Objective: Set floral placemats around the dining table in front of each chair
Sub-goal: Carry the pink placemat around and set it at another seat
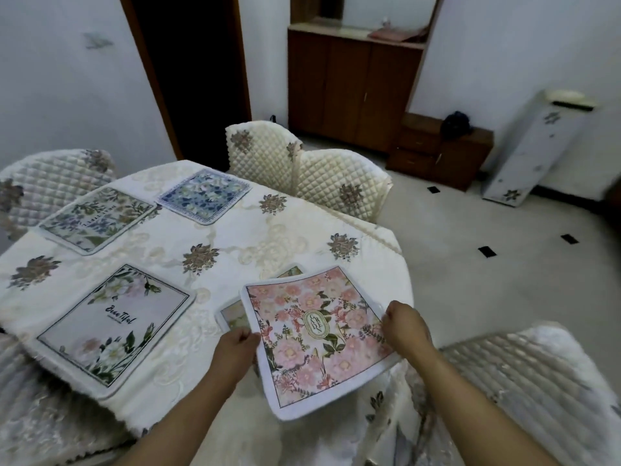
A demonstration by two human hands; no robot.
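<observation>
I hold a pink floral placemat (319, 338) just above the near right part of the dining table (255, 227). My left hand (237, 348) pinches its left edge and my right hand (405, 326) grips its right edge. Under it lies another placemat (232, 314), mostly hidden. Three placemats lie flat on the cream tablecloth: a white one with black lettering (111, 324) near left, a green-leaf one (97, 218) far left, a blue floral one (205, 195) at the far side.
Quilted cream chairs stand around the table: one at far left (50, 183), two at the back (262, 149) (342, 183), one at near right (524, 371). A wooden cabinet (353, 89) and a covered floor-standing unit (534, 146) stand beyond, across tiled floor.
</observation>
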